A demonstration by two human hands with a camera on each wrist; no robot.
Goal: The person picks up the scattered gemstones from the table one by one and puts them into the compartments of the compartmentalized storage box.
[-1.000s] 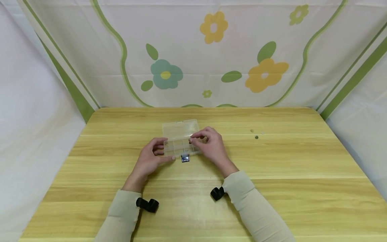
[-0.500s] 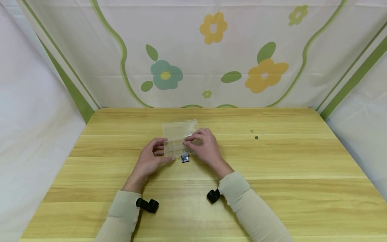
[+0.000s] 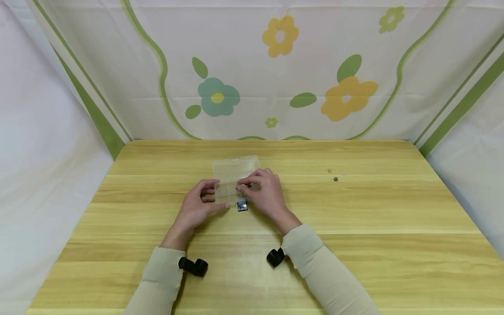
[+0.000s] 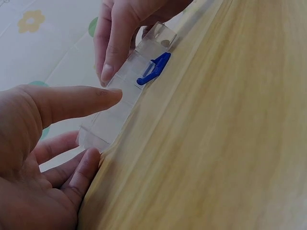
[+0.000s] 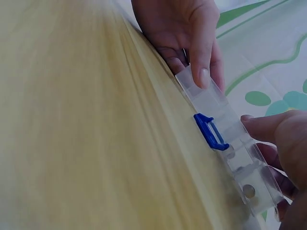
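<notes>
A clear plastic compartment box lies on the table with its lid tipped back. My left hand grips the box's left end, thumb over the front edge and fingers behind the end wall. Over the middle compartments, my right hand pinches thumb and forefinger together on a small dark piece, mostly hidden by the fingertips. A blue latch hangs from the front wall. Near the right end, a small round grey piece sits in a compartment.
Several small round pieces lie on the table at the right: a dark one, a tan one and a whitish one. A flower-printed cloth stands behind the table's back edge.
My right hand has moved slightly left over the box, from the right-hand compartments to the middle ones, fingertips still together. My left hand and the box stay where they were.
</notes>
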